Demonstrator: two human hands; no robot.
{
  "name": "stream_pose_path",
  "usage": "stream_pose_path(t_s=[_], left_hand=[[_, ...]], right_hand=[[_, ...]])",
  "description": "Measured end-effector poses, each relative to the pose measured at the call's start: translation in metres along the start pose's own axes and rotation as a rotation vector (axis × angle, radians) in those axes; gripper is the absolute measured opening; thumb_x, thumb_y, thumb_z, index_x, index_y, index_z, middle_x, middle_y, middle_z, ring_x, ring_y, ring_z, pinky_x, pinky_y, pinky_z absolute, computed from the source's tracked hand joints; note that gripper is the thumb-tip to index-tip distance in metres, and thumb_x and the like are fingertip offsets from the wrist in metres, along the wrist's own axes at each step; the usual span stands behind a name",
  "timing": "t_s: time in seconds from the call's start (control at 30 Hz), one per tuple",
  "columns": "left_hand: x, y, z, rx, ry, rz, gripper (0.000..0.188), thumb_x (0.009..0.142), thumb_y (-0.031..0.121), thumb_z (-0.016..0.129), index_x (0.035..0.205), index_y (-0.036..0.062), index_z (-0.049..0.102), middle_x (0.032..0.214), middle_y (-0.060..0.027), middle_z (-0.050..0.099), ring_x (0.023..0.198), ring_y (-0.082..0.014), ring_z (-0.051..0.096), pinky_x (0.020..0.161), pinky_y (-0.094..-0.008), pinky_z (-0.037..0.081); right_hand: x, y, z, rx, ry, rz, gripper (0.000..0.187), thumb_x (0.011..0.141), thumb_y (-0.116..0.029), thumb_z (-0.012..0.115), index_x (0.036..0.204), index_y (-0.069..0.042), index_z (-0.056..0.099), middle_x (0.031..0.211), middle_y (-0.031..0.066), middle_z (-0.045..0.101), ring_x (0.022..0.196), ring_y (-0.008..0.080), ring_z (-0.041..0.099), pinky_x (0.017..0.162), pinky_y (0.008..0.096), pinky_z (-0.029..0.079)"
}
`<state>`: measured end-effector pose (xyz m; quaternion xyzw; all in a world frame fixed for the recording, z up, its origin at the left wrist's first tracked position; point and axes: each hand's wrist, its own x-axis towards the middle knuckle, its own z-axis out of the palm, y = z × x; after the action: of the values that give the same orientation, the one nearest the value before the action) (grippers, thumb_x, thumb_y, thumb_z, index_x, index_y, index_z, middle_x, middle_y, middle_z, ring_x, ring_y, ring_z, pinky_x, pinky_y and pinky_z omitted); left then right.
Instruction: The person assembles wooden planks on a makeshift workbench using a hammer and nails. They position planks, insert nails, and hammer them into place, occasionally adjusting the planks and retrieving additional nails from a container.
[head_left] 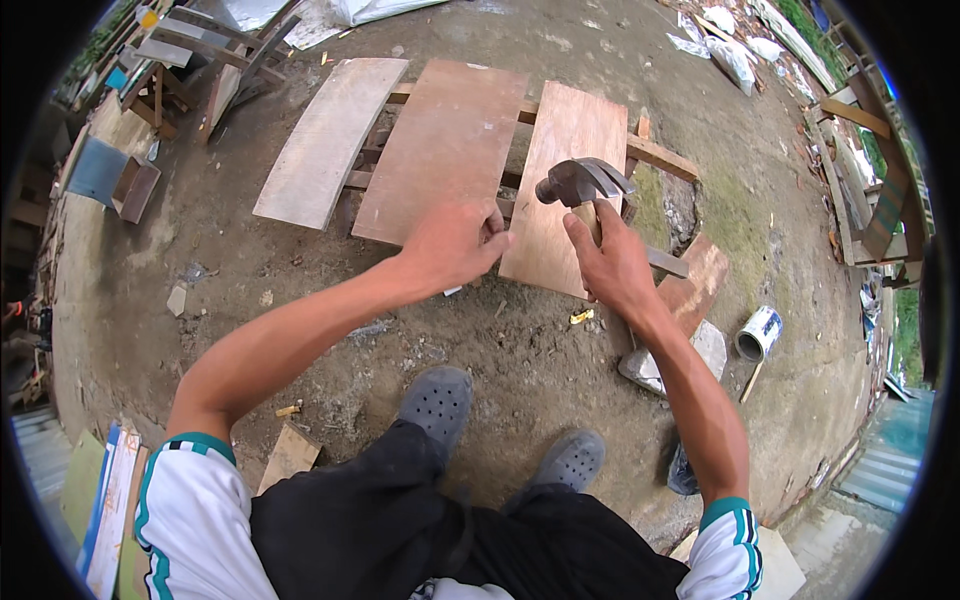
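My right hand [620,262] grips a claw hammer [578,184] high on its wooden handle, close under the steel head. The hammer is raised over a light plywood board [565,150], its claw toward the right. My left hand [456,243] is closed, thumb and fingers curled together at the gap between that board and a wider reddish-brown plywood board [445,140]. Whether it pinches anything small cannot be seen. A pale board [335,140] lies further left. All three boards rest across wooden rails [662,158], which show between them and at the right.
A white stone slab [708,348] and a paint can [758,334] with a stick beside it stand at the right. A yellow scrap [581,316] lies on the dirt before my shoes [437,402]. Wooden frames [225,75] stand far left; stacked timber [880,190] lines the right edge.
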<state>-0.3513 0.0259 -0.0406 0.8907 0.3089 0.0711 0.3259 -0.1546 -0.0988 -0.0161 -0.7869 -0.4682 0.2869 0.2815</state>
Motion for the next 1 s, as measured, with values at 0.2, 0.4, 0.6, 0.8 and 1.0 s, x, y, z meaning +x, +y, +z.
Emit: stream_pose_path(t_s=[0.2,0.4,0.6,0.8,1.0], left_hand=[[-0.023,0.022,0.007,-0.181,-0.596,-0.493,0.069,0.098,0.062,0.054,0.113,-0.0047,0.065,0.106,-0.0249,0.069,0.093,-0.0319,0.07,0.076,-0.0447,0.057],[-0.033,-0.004,0.087,-1.41,-0.345,-0.736,0.092,0.096,0.063,0.06,0.148,-0.0056,0.03,0.151,-0.0247,0.039,0.135,-0.0278,0.05,0.103,-0.0459,0.051],[-0.001,-0.019,0.121,-1.674,-0.027,-0.372,0.085,0.1,0.039,0.066,0.16,0.0108,0.013,0.145,-0.0159,0.047,0.128,-0.0252,0.056,0.105,-0.0427,0.052],[0.001,-0.022,0.129,-1.704,0.018,-0.3,0.084,0.102,0.03,0.062,0.16,0.0145,0.004,0.136,-0.0131,0.053,0.117,-0.0197,0.062,0.092,-0.0378,0.058],[0.002,-0.031,0.136,-1.681,-0.058,-0.275,0.087,0.101,0.029,0.064,0.161,0.0162,0.003,0.14,-0.0163,0.051,0.119,-0.0213,0.061,0.093,-0.0414,0.057]], right_hand=[[-0.012,-0.009,0.013,0.319,-0.038,0.118,0.048,0.106,-0.036,0.052,0.126,0.007,0.05,0.067,0.0088,0.057,0.049,0.0182,0.06,0.04,0.0334,0.048],[-0.013,-0.013,0.013,0.445,0.013,0.192,0.035,0.108,-0.034,0.05,0.111,0.002,0.049,0.073,0.0051,0.052,0.046,0.0137,0.054,0.038,0.0313,0.046],[-0.026,-0.023,0.052,0.621,0.097,0.305,0.033,0.11,-0.032,0.046,0.112,0.001,0.047,0.075,0.0042,0.05,0.045,0.0116,0.051,0.037,0.0285,0.045],[-0.029,-0.026,0.081,0.755,0.235,0.324,0.042,0.11,-0.035,0.044,0.134,-0.002,0.05,0.078,0.0021,0.051,0.047,0.0103,0.049,0.038,0.0278,0.045],[-0.024,-0.034,0.087,0.776,0.256,0.339,0.037,0.11,-0.034,0.045,0.127,-0.002,0.048,0.076,0.0019,0.049,0.045,0.0103,0.05,0.037,0.0275,0.045]])
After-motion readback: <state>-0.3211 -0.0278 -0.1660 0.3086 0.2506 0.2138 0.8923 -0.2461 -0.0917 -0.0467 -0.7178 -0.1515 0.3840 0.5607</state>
